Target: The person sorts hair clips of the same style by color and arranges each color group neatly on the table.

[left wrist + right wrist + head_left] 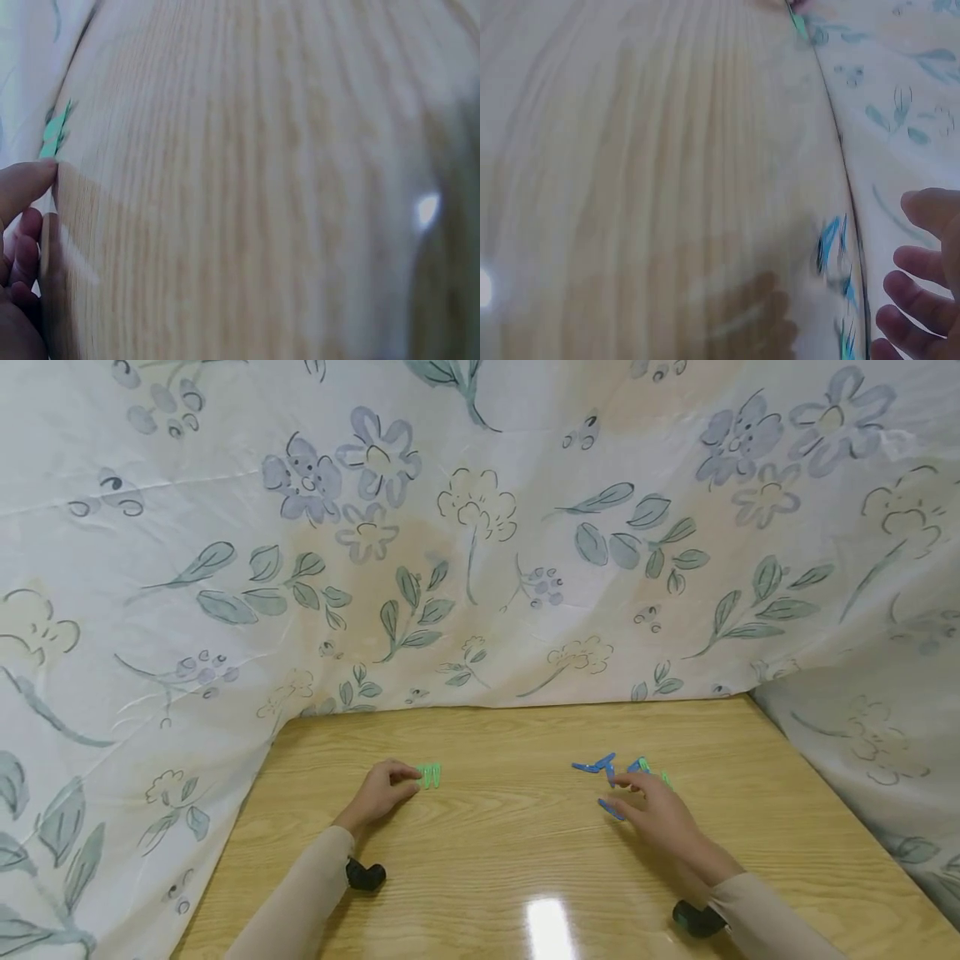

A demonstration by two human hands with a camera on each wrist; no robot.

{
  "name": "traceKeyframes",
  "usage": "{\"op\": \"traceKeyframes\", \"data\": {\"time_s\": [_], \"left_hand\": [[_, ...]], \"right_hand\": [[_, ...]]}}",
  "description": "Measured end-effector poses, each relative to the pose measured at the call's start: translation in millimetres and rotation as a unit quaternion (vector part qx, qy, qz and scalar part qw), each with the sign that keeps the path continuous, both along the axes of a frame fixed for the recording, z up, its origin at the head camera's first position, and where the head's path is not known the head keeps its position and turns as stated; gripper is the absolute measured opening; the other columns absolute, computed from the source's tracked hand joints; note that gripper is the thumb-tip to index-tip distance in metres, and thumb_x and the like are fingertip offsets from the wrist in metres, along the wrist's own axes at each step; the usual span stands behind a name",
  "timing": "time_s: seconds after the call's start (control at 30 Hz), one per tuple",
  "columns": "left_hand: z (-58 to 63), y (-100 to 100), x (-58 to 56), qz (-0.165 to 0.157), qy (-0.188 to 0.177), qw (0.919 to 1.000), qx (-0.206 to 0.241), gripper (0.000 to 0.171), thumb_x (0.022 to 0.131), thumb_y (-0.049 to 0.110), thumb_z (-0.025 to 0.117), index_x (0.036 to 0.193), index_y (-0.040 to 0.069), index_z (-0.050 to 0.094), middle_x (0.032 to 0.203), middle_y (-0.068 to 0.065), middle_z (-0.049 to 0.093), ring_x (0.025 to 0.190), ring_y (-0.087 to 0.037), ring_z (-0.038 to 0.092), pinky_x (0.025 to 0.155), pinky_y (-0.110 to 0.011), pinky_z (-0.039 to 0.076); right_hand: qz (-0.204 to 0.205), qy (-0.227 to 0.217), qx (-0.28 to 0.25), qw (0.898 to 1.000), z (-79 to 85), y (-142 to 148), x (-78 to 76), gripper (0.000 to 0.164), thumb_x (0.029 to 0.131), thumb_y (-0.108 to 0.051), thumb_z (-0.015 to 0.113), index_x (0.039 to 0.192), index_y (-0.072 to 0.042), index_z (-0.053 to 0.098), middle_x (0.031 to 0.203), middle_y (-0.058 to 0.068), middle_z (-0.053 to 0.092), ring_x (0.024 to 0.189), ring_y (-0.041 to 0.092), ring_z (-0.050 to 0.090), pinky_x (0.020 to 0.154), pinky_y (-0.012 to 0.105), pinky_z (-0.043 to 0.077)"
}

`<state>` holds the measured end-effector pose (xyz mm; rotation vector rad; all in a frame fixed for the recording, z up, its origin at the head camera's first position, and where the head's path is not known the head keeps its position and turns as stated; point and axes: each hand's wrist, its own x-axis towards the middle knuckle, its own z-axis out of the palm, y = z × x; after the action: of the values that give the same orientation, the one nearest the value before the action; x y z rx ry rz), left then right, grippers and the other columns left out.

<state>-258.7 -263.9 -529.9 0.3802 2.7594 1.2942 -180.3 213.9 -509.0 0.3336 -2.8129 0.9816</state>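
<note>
My left hand [386, 789] is at a short row of green hair clips [431, 776] standing side by side on the table. Its thumb and forefinger close on the leftmost clip, partly covering it; in the left wrist view the green clips [54, 133] show just past a fingertip. Over the right side, my right hand [660, 814] hovers with spread, slightly bent fingers [922, 296] and holds nothing. Blue hair clips [600, 766] lie scattered by its fingertips, and one blue clip [611, 809] is beside the thumb. A green clip [665, 779] lies partly hidden behind this hand.
The wooden table [495, 852] reaches back to a flowered cloth [480, 568] that hangs behind it and along both sides. A dark wrist camera [366, 875] sits under the left sleeve, another dark camera [699, 918] under the right. Light glares off the front of the table.
</note>
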Motion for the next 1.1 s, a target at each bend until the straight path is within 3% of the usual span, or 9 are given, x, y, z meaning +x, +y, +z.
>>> {"op": "traceKeyframes", "data": {"time_s": [0.2,0.57,0.77,1.1], "left_hand": [[0.4,0.8,-1.1,-0.004,0.0,1.0,0.004,0.018,0.094,0.01,0.071,0.11,0.005,0.076,0.116,-0.014,0.066,0.106,-0.026,0.059,0.091,-0.032,0.047],[2.1,2.6,-3.5,0.004,-0.002,1.0,0.002,0.017,0.094,0.01,0.072,0.11,0.005,0.077,0.117,-0.015,0.066,0.106,-0.026,0.059,0.09,-0.033,0.047],[2.2,2.1,-5.6,0.004,-0.005,1.0,0.004,0.016,0.094,0.011,0.073,0.108,0.006,0.077,0.116,-0.014,0.066,0.104,-0.024,0.059,0.091,-0.037,0.047],[-0.8,1.5,-6.0,0.005,-0.002,1.0,0.003,0.016,0.094,0.011,0.072,0.108,0.006,0.077,0.115,-0.013,0.066,0.102,-0.021,0.059,0.089,-0.032,0.046]], "right_hand": [[-0.029,0.006,0.015,0.999,0.4,21.4,-2.2,0.03,0.094,-0.017,0.072,0.117,0.001,0.072,0.123,0.023,0.069,0.12,0.047,0.056,0.099,0.065,0.045],[-0.076,0.025,0.074,0.994,-2.6,44.1,-8.6,0.037,0.092,-0.026,0.074,0.114,0.004,0.072,0.112,0.029,0.07,0.105,0.047,0.061,0.088,0.063,0.044],[-0.097,0.016,0.086,0.991,-2.2,45.2,-13.3,0.039,0.091,-0.028,0.073,0.115,0.003,0.073,0.114,0.029,0.069,0.107,0.05,0.06,0.086,0.064,0.041],[-0.122,0.003,0.101,0.987,-7.3,38.1,-19.2,0.044,0.087,-0.037,0.075,0.113,-0.001,0.075,0.116,0.027,0.069,0.106,0.049,0.06,0.081,0.059,0.039]]}}
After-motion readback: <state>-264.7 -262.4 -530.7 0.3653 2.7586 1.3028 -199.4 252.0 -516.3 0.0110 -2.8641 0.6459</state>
